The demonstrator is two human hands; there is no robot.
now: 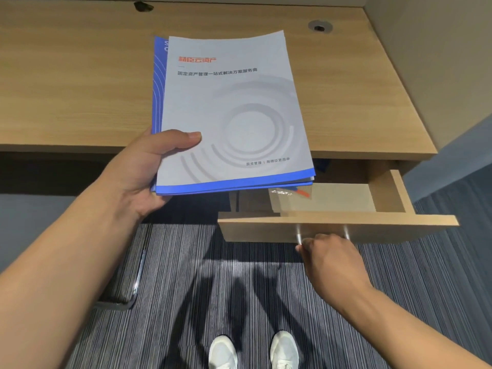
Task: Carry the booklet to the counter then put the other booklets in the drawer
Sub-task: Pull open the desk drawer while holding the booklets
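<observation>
My left hand [149, 166] grips a stack of booklets [231, 113] by its near left corner, thumb on top. The top booklet is grey-white with red lettering, grey rings and a blue bottom band; a blue booklet shows beneath at the left. The stack hovers over the front edge of the wooden counter [80, 89]. Under the counter a wooden drawer [386, 222] stands pulled open. My right hand [330, 259] is curled around its metal handle [299, 237]. Inside the drawer lies something brown with a blue and orange mark, partly hidden by the stack.
A round cable grommet [320, 25] sits in the counter at the back right. A beige wall [439, 62] closes off the right side. A chrome chair leg [135, 283] stands on the striped carpet at the left. My white shoes [253, 350] show at the bottom.
</observation>
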